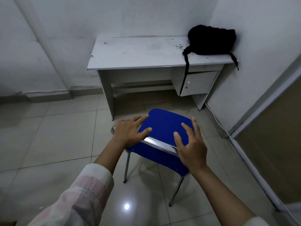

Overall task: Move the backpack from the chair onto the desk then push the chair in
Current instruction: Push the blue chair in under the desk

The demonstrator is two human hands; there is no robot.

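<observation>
A black backpack point(211, 40) lies on the right end of the white desk point(138, 53), against the corner wall, with two straps hanging over the desk's front edge. The blue chair point(164, 126) with chrome legs stands on the tiles in front of the desk, its seat toward the desk opening. My left hand point(130, 132) rests on the left end of the chair's backrest, fingers spread onto the blue cushion. My right hand point(190, 144) lies on the right end of the backrest, fingers apart over the chrome rail.
The desk has a small cupboard point(198, 83) under its right side and an open knee space on the left. A white cable point(216, 119) runs along the floor by the right wall. A door frame point(260, 111) stands at the right. Glossy tiles surround the chair.
</observation>
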